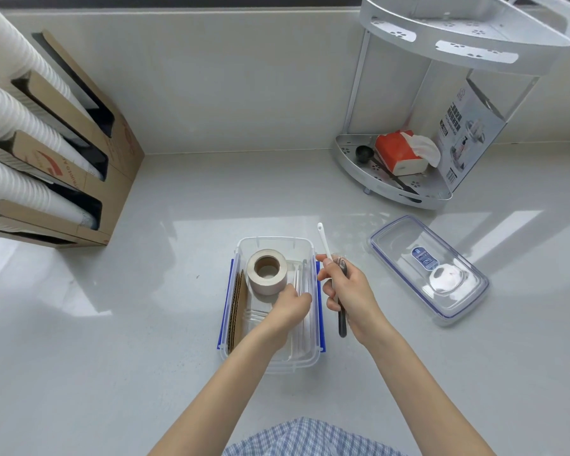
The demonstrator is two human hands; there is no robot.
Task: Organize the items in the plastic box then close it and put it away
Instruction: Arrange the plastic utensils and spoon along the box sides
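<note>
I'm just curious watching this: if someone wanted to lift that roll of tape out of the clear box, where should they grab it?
Probably from above, fingers across the outer sides of the roll of tape. It lies flat with its core hole up, and the box is open.

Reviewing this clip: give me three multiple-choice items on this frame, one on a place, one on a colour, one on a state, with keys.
1. Where does the lid lie?
A. on the box
B. on the counter, right of the box
C. in the rack

2. What colour are the box latches?
A. blue
B. red
C. green

3. What is the right hand doing?
A. resting flat
B. pressing the lid
C. gripping thin utensils

B: the lid lies apart on the counter.
A: blue strips line both long sides.
C: white and dark handles stick out of it.
</note>
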